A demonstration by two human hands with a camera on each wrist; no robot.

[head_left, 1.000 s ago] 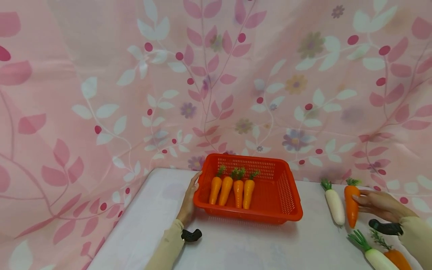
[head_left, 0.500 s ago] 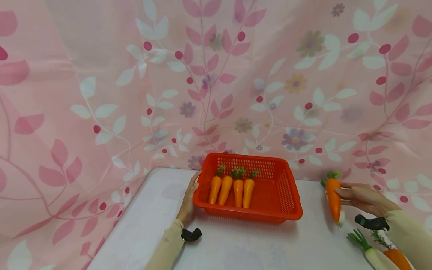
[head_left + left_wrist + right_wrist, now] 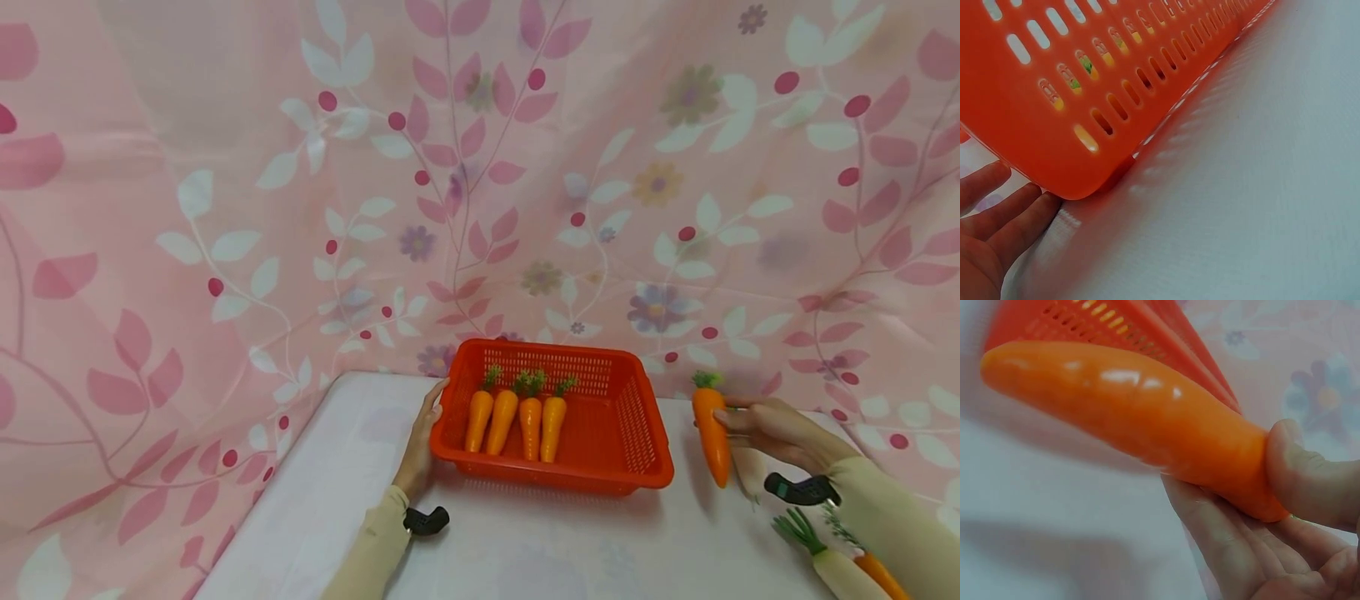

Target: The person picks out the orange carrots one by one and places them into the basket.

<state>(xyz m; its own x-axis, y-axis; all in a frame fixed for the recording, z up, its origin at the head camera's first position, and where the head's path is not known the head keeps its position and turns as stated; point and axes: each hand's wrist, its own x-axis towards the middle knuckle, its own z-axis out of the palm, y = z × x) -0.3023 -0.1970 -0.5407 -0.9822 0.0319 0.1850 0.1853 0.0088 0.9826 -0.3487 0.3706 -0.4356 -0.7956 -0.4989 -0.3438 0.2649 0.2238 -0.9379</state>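
My right hand (image 3: 780,429) pinches an orange carrot (image 3: 711,437) with a green tuft, raised over the table right of the basket. In the right wrist view the thumb lies on one side of the carrot's thick end (image 3: 1166,419) and the fingers on the other. Against the left side of the red plastic basket (image 3: 600,479) rests my left hand (image 3: 420,442). The left wrist view has its fairly straight fingers (image 3: 1019,212) touching the basket's outer corner. Inside the basket, several yellow-orange carrots (image 3: 501,423) lie side by side in its left half.
A white radish (image 3: 748,477) lies partly hidden behind the held carrot and right hand. Nearer the front right are another white radish (image 3: 847,575) and a carrot (image 3: 881,575), partly under the right sleeve. A floral pink cloth (image 3: 525,208) hangs behind the white table (image 3: 600,550).
The right hand has lifted the carrot from beside the white radish and carried it left, past the radish toward the basket. The left hand and basket stay in place.
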